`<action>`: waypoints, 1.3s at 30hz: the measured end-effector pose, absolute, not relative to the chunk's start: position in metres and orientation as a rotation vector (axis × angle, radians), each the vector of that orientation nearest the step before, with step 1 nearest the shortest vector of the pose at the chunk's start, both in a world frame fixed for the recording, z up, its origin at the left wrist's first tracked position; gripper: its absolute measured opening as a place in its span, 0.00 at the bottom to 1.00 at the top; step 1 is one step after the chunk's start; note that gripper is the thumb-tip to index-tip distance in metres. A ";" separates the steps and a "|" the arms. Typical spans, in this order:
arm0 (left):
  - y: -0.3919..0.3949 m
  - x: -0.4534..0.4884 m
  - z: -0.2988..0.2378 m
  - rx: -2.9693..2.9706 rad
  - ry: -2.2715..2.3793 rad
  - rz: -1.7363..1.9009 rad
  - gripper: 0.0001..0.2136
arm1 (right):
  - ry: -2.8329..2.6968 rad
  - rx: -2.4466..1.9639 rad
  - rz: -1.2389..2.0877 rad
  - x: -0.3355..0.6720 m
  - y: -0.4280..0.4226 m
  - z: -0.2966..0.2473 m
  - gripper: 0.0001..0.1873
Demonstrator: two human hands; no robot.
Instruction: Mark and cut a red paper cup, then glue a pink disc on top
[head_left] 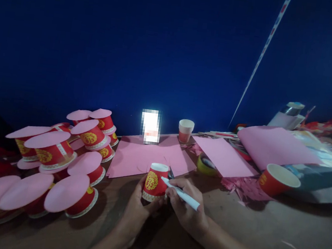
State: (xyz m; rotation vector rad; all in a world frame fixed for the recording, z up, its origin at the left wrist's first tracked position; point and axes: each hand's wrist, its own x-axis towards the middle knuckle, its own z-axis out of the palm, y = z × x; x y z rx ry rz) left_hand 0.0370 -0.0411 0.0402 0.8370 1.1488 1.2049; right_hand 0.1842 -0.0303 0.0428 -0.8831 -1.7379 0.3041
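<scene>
My left hand (137, 202) grips an upside-down red paper cup (154, 181) with a gold emblem, set on the brown table near the front edge of a pink paper sheet (138, 153). My right hand (186, 207) holds a white pen (180, 193) with its tip against the cup's side. Dark scissors (171, 174) peek out just behind the cup.
A pile of red cups capped with pink paper discs (55, 159) fills the left. More pink sheets (225, 156), a yellow tape roll (206, 164), a tipped red cup (278, 179), a small cup stack (185, 131), a lit phone (150, 126) and paper scraps lie behind and right.
</scene>
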 end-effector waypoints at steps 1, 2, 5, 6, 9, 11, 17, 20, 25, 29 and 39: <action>-0.042 0.037 0.042 0.841 1.149 1.199 0.40 | -1.738 -0.883 0.304 0.184 -0.030 0.043 0.07; -0.043 0.037 0.044 0.844 1.150 1.193 0.40 | -1.737 -0.885 0.303 0.184 -0.030 0.042 0.07; -0.045 0.038 0.050 0.843 1.165 1.172 0.40 | -1.728 -0.904 0.306 0.184 -0.030 0.043 0.07; -0.045 0.039 0.051 0.841 1.165 1.173 0.40 | -1.730 -0.907 0.314 0.184 -0.030 0.043 0.07; -0.046 0.040 0.053 0.829 1.148 1.188 0.39 | -1.742 -0.902 0.335 0.185 -0.030 0.043 0.07; -0.045 0.039 0.051 0.814 1.145 1.199 0.39 | -1.741 -0.897 0.325 0.185 -0.030 0.042 0.07; -0.042 0.037 0.041 0.828 1.149 1.189 0.41 | -1.736 -0.894 0.324 0.184 -0.030 0.042 0.07; -0.041 0.037 0.038 0.830 1.143 1.212 0.41 | -1.746 -0.889 0.323 0.184 -0.030 0.043 0.07; -0.043 0.038 0.045 0.829 1.140 1.199 0.39 | -1.753 -0.886 0.308 0.184 -0.030 0.043 0.06; -0.044 0.039 0.049 0.835 1.159 1.184 0.40 | -1.752 -0.887 0.337 0.184 -0.029 0.044 0.06; -0.045 0.039 0.052 0.880 1.173 1.186 0.39 | -1.713 -0.903 0.303 0.183 -0.029 0.046 0.04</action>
